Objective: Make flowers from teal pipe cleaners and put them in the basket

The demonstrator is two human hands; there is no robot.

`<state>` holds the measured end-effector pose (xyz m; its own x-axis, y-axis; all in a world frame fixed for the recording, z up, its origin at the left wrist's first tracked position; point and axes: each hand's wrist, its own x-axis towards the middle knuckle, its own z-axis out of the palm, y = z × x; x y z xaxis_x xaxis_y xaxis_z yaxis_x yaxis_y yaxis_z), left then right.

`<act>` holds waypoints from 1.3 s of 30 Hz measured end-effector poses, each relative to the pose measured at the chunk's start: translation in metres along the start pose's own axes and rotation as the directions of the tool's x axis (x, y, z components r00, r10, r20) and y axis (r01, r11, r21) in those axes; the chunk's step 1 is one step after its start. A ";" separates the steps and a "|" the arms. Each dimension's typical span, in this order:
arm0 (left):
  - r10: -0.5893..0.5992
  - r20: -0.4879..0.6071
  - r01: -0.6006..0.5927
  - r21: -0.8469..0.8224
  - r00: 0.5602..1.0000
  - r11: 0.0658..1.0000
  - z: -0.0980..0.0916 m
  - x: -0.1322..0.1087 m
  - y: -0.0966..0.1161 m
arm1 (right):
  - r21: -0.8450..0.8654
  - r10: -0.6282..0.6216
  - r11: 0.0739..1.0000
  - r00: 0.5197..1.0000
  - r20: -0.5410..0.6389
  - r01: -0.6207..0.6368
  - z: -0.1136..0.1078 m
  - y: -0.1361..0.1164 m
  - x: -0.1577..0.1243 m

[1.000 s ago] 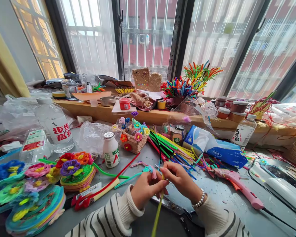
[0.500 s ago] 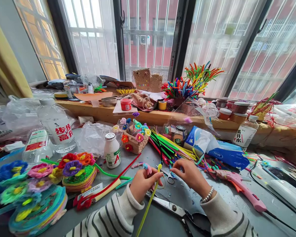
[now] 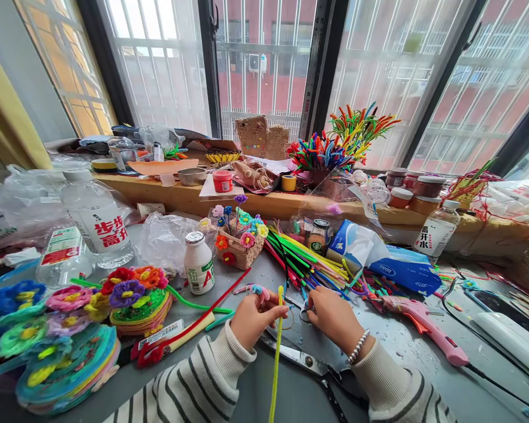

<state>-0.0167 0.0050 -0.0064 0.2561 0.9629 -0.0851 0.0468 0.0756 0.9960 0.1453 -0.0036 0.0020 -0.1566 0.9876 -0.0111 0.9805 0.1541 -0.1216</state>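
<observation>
My left hand (image 3: pixel 253 320) pinches a yellow pipe cleaner (image 3: pixel 277 358) between thumb and fingers. Its upper end is bent into a small loop, seen nearly edge-on, and the long tail hangs toward me. Behind those fingers shows a pink and blue fuzzy piece (image 3: pixel 256 289); whether it is held or lies on the table I cannot tell. My right hand (image 3: pixel 330 314) has its fingers closed at the handle of small scissors (image 3: pixel 304 306), which they partly hide. Large scissors (image 3: pixel 302 357) with black handles lie beneath both hands.
Fuzzy flower pieces (image 3: pixel 127 299) lie left, beside a white bottle (image 3: pixel 199 264) and a flower basket (image 3: pixel 242 249). Loose pipe cleaners (image 3: pixel 308 258) spread behind the hands. A pink glue gun (image 3: pixel 427 329) with its cord lies right, near a blue tissue pack (image 3: pixel 405 273).
My right hand has moved down and toward me, its fingers now at the small scissors' handle. My left hand has turned the yellow pipe cleaner, whose tail hangs more upright.
</observation>
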 end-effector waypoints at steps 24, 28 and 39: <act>-0.180 0.362 0.341 -0.452 0.915 0.824 -0.009 0.000 0.004 | 0.842 -0.259 0.532 0.964 0.060 0.091 0.004 0.020 -0.009; -0.199 0.437 0.421 -0.500 0.877 0.757 -0.010 0.000 0.002 | 0.781 -0.355 0.599 0.933 0.060 0.177 0.002 0.023 -0.012; -0.252 0.448 0.463 -0.460 0.858 0.758 -0.008 -0.002 0.010 | 0.668 -0.430 0.704 0.893 0.132 0.240 0.000 0.020 -0.016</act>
<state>-0.0248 0.0058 0.0037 0.6406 0.6907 -0.3356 -0.2899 0.6222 0.7272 0.1669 -0.0159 -0.0006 -0.5771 0.8119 -0.0884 0.5737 0.3259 -0.7514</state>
